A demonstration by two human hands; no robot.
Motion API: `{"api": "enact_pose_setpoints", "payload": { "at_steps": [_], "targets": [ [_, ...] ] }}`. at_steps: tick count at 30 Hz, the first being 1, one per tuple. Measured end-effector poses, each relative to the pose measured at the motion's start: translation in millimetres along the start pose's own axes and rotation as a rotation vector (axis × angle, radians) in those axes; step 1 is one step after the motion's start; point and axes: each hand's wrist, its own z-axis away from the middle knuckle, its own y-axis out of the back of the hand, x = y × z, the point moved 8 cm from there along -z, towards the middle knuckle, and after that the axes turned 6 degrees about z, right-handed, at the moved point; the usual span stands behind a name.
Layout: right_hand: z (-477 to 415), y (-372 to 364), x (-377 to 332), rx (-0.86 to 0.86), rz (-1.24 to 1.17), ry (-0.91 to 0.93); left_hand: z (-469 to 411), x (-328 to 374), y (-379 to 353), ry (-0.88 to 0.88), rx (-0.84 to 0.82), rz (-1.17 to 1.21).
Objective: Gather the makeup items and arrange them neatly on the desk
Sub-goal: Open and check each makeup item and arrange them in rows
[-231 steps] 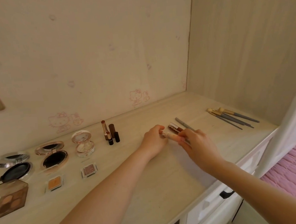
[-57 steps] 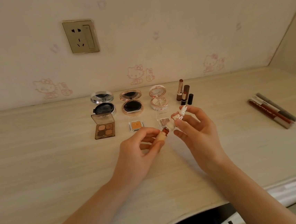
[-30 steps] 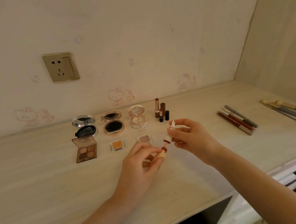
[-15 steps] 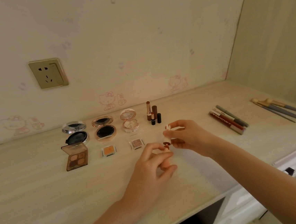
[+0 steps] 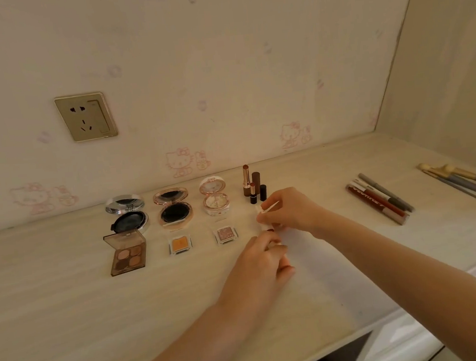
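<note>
**Just right of the pink eyeshadow pan — both hands on a small tube**

Held off the desk, lip tube between hands. Right hand pinching pale cap end toward the lipsticks; left hand curled around base — long axis roughly near-to-far, right hand farther.

Both forearms are bare from the lower edge of the view to the wrists, with no sleeve showing, and the left hand and right hand are ungloved with slim fingers.

dim warm light, soft blur
</note>
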Motion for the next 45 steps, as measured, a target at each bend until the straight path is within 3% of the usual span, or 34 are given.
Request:
{"api": "enact_pose_setpoints", "payload": {
  "at_steps": [10, 20, 28, 37, 45],
  "targets": [
    [-11.8, -8.5, -9.1, 0.018, 0.258, 0.075, -8.1, -6.7, -4.5, 0.058, 0.055, -0.033],
    [-0.8, 17.4, 2.6, 0.025, 0.125, 0.060, -2.3, -1.9, 9.1, 0.031, 0.060, -0.063],
    [47.5, 94.5, 45.6, 0.260, 0.410, 0.040, -35.8, 21.2, 17.6, 0.034, 0.050, 0.055],
    [90.0, 146.2, 103.0, 0.433, 0.681, -0.011, -115.2, 31.3, -61.6, 0.121, -0.146, 0.212],
    [93.2, 153.7, 130.8, 0.489, 0.736, -0.027, -178.9, 14.8, -118.2, 0.379, -0.158, 0.313]
  ]
}}
